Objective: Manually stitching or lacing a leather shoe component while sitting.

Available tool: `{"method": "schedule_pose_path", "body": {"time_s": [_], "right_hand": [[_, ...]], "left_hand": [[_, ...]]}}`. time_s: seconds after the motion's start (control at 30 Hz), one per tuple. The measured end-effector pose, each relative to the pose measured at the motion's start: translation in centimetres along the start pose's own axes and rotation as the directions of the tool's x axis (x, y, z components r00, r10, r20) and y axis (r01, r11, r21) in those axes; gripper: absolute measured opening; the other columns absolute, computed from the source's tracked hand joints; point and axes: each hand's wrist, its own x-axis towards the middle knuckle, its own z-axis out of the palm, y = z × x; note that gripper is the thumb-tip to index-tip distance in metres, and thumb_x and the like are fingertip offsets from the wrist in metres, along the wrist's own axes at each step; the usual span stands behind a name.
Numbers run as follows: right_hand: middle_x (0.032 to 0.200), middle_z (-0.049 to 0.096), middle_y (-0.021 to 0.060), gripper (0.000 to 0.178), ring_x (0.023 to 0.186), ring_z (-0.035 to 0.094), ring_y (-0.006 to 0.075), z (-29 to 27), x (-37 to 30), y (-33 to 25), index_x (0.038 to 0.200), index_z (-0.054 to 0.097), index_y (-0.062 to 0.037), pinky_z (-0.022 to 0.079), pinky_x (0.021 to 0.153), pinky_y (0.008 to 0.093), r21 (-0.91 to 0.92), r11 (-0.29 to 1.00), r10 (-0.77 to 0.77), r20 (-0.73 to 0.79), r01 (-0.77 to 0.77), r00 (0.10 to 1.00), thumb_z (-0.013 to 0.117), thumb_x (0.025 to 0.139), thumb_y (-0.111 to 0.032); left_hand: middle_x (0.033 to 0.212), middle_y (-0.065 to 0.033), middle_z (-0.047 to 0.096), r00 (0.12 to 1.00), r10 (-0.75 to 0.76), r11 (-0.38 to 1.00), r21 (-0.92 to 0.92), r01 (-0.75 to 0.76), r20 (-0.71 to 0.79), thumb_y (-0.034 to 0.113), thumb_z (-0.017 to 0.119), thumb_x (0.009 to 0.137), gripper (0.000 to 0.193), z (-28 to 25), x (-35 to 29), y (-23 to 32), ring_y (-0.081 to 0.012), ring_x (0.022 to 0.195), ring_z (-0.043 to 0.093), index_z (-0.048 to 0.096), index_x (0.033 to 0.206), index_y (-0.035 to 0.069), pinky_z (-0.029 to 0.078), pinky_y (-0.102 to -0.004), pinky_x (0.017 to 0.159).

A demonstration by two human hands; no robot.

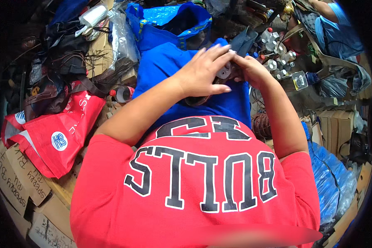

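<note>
Nearest: red shirt (194, 177) with dark block lettering. Just past its hem, blue cloth (231, 103) spread under the work.

Work item: grey-and-brown shoe-like piece (224, 73), over the blue cloth, directly below and between the hands. Mostly covered; a pale part with small holes shows in the gap, dark rim nearer the body. Long axis, best read: near-left to far-right, diagonal. Ends hidden, so not certain.

Left hand (203, 71): palm down over the piece, fingers straight and slanting far-right, thumb spread wide toward the body. Not closed; can't tell how firmly it bears on the piece. Right hand (254, 71): at the piece's right side, fingers bent inward, partly hidden; likely steadying it, but can't confirm a grip. Left fingertips meet the right index area, at least in this view. Left covers more of the piece, so call it the nearer hand.

Flanks: cardboard boxes (33, 165) and red bag (76, 132) left, blue plastic sheeting (324, 177) right. Bottle (122, 94) beside the left forearm.

Farther: open blue bag (161, 37) beyond the cloth; clear bottles (270, 65) clustered past the right hand; co-worker in a light-blue top (335, 37), far right.
</note>
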Motion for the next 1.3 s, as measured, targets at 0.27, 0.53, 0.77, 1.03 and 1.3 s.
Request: {"method": "schedule_pose_path", "body": {"time_s": [0.27, 0.53, 0.77, 1.03, 1.3], "right_hand": [[0.066, 0.056, 0.0041, 0.048, 0.066, 0.054, 0.0138, -3.6, -2.9, 0.1, 0.086, 0.069, -0.0037, 0.041, 0.059, 0.0297, -0.688, 0.724, -0.206, -0.15, 0.048, 0.967, 0.062, 0.082, -0.051], [0.092, 0.065, 0.0213, 0.057, 0.091, 0.063, 0.034, -1.1, 0.6, -1.0, 0.124, 0.053, -0.0096, 0.048, 0.08, 0.0383, -0.758, 0.649, -0.501, -0.361, 0.066, 0.787, 0.064, 0.08, -0.045], [0.122, 0.048, 0.0071, 0.066, 0.092, 0.051, 0.013, -1.9, 1.2, 2.1, 0.137, 0.035, -0.01, 0.042, 0.082, 0.0241, 0.035, 0.908, -0.407, -0.16, 0.417, 0.9, 0.054, 0.074, -0.002], [0.146, 0.026, 0.0099, 0.085, 0.129, 0.033, 0.0173, -1.1, 1.4, 1.9, 0.148, 0.016, -0.0127, 0.026, 0.105, 0.0275, 0.218, 0.882, -0.417, -0.055, 0.419, 0.907, 0.054, 0.074, 0.003], [0.145, 0.03, 0.0096, 0.081, 0.128, 0.035, 0.0171, -2.2, 1.5, 2.5, 0.148, 0.01, -0.0134, 0.029, 0.103, 0.0292, 0.179, 0.846, -0.51, -0.009, 0.503, 0.86, 0.058, 0.083, -0.002]], "left_hand": [[0.141, -0.0214, 0.035, 0.959, -0.268, 0.921, -0.315, 0.228, -0.089, 0.023, 0.063, 0.085, 0.059, 3.9, -3.1, -1.7, -0.0329, 0.13, 0.037, 0.039, 0.136, 0.003, 0.033, -0.0361, 0.105], [0.121, -0.0226, 0.055, 0.95, -0.268, 0.932, -0.291, 0.215, -0.158, 0.026, 0.062, 0.087, 0.056, 3.0, -2.3, -2.8, -0.0348, 0.103, 0.059, 0.04, 0.134, 0.003, 0.047, -0.0373, 0.087], [0.11, -0.0221, 0.06, 0.633, -0.762, 0.615, -0.456, 0.643, -0.134, 0.018, 0.054, 0.091, 0.042, 3.6, -1.8, -7.4, -0.0353, 0.1, 0.059, 0.044, 0.13, 0.008, 0.046, -0.039, 0.086], [0.083, -0.0136, 0.06, 0.95, 0.009, 0.998, 0.063, 0.011, -0.311, 0.027, 0.069, 0.077, 0.027, 1.0, 2.0, -4.8, -0.032, 0.077, 0.058, 0.062, 0.089, 0.004, 0.045, -0.0411, 0.071], [0.09, -0.0076, 0.066, 0.793, -0.453, 0.435, -0.674, 0.596, 0.408, 0.025, 0.054, 0.086, 0.028, 1.6, 4.1, -6.8, -0.0163, 0.079, 0.061, 0.064, 0.096, 0.0, 0.047, -0.0282, 0.075]]}}
